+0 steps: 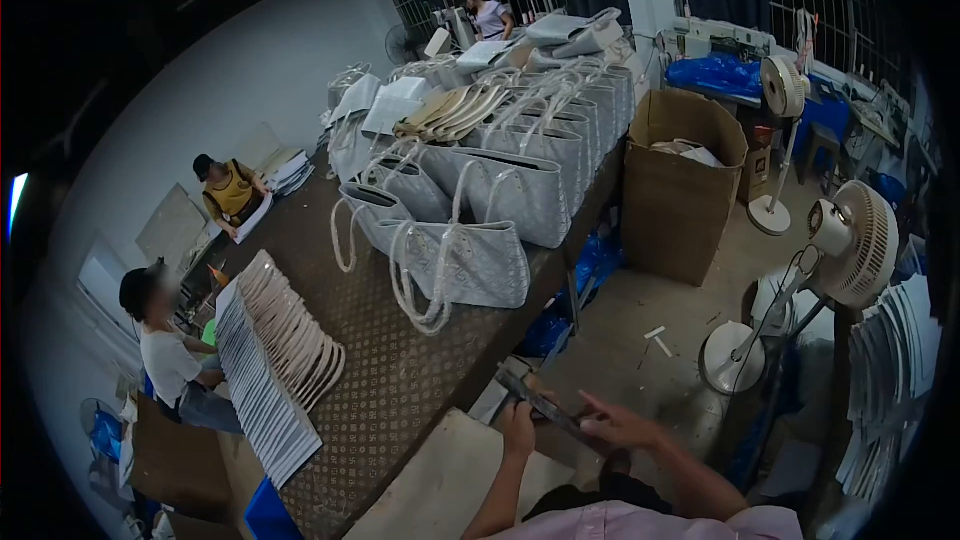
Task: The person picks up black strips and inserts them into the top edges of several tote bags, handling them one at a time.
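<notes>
Strip [545, 404], dark, flat and narrow, is held slantwise between both hands, just off the near edge of the long table [400, 380] and above the floor. Left hand [518, 428]: forearm raised from below, fingers closed on the strip's lower left portion. Right hand [618, 427]: forearm reaches in from the right, fingers clamped on the strip's right end, index finger extended along it. On the table, from left to right: rows of flat pale panels [275, 360], then grey tote bags [470, 260] standing toward the far end. No writing is legible on the strip or bags.
</notes>
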A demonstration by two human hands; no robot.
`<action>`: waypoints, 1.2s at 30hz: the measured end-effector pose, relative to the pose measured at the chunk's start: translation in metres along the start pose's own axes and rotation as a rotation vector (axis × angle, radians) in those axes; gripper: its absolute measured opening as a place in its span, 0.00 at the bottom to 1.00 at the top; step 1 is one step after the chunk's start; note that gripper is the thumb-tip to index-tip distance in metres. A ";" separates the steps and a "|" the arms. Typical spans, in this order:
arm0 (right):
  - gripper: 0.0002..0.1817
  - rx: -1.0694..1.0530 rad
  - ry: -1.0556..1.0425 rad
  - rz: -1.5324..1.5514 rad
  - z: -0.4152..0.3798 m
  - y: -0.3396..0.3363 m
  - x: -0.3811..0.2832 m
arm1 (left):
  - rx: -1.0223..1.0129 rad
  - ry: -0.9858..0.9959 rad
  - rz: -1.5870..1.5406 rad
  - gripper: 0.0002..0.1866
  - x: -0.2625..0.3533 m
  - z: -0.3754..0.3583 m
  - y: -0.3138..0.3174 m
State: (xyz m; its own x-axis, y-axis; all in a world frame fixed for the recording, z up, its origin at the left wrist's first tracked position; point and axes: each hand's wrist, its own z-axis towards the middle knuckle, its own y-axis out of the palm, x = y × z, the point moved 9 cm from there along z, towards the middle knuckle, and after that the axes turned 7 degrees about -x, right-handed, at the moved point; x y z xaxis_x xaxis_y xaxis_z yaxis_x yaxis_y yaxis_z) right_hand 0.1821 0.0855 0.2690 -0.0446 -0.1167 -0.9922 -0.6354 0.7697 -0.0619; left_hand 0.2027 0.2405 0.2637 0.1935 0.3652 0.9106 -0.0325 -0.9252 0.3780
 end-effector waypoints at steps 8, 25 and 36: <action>0.29 0.317 -0.084 -0.663 0.058 -0.075 -0.055 | -0.265 0.173 0.613 0.27 0.037 0.082 0.077; 0.22 -0.170 -0.526 -0.877 0.263 -0.028 -0.109 | 0.392 0.357 0.262 0.27 0.117 0.137 -0.052; 0.19 -0.087 -0.579 -0.722 0.290 -0.041 -0.150 | 1.297 0.526 -0.083 0.12 0.123 0.024 -0.117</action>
State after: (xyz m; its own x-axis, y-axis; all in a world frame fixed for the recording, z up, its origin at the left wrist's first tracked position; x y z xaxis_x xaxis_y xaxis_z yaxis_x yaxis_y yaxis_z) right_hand 0.4386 0.2530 0.3886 0.7610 -0.1997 -0.6173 -0.4162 0.5797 -0.7005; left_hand 0.2538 0.3913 0.3278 -0.2449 0.1508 0.9577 0.9339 -0.2287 0.2748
